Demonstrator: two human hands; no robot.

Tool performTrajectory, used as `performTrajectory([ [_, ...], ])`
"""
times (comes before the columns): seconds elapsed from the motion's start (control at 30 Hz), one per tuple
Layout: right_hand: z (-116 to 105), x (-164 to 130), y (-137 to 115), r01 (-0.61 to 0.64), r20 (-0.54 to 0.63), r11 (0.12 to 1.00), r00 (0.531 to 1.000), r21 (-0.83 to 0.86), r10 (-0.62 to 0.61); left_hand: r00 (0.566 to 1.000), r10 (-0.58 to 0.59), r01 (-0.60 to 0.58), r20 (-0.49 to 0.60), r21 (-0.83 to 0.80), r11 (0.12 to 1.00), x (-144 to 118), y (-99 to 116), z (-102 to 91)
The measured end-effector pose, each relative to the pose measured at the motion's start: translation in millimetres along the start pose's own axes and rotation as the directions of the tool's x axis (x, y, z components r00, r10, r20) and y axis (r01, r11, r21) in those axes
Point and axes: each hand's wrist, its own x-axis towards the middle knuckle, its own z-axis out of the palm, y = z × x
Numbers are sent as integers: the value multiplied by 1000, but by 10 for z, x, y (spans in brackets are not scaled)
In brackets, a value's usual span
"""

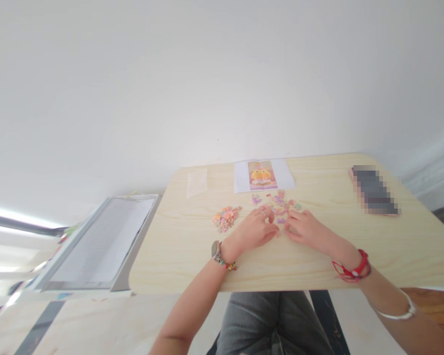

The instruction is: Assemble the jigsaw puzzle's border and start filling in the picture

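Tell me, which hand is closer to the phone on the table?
The right hand. It rests on the table by the scattered puzzle pieces, on the same side as the phone. The left hand lies farther away, beside the small pile of pieces.

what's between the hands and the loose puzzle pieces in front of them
Nothing visible. The left hand and right hand rest on the table, fingertips right at the near edge of the scattered puzzle pieces. A second pile lies left, apart from both hands.
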Motion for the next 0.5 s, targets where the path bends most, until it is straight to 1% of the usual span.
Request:
performTrajectory([
  [0.07, 42, 8, -13, 16, 14, 998, 1000, -53, -15, 998, 55, -56, 16, 6, 998, 6, -9, 4],
  [0.2, 74, 32, -31, 23, 12, 995, 1000, -101, -22, 994, 100, -102, 44, 39, 994, 7, -42, 24],
  [0.37, 53, 32, -83, 14, -33, 999, 999, -37, -15, 992, 100, -105, 83, 58, 993, 9, -30, 46],
  [0.5, 68, 10, -88, -22, -29, 999, 999, 37, 23, 992, 95, -99, 85, 48, 994, 25, -3, 59],
])
